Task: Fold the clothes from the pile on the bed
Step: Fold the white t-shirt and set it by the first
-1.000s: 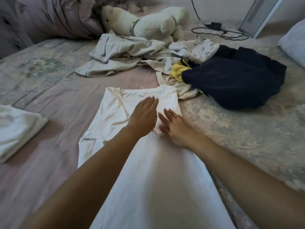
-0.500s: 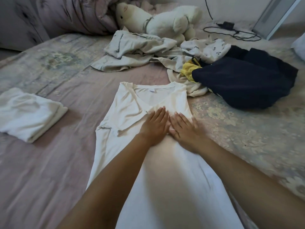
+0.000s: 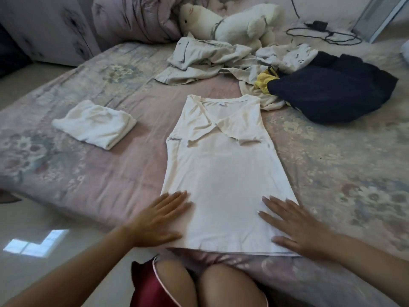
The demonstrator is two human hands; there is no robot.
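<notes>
A white T-shirt (image 3: 223, 173) lies flat on the bed (image 3: 88, 169), neck away from me, with both sleeves folded in across the chest. My left hand (image 3: 159, 220) rests flat with straight fingers at the shirt's lower left corner. My right hand (image 3: 290, 224) lies flat on the lower right corner, fingers spread. The hem sits at the bed's near edge. Behind the shirt is the pile of unfolded clothes (image 3: 232, 60): pale grey garments, a yellow piece (image 3: 263, 79) and a dark navy garment (image 3: 332, 89).
A folded white garment (image 3: 95, 125) lies to the left on the bed. A plush toy (image 3: 232, 23) and a bunched quilt (image 3: 137, 18) sit at the back, a black cable (image 3: 325, 34) at the far right. My knees touch the bed's near edge.
Both hands slid from the shirt's chest down to its hem corners and moved apart. The view pulled back, showing the whole shirt.
</notes>
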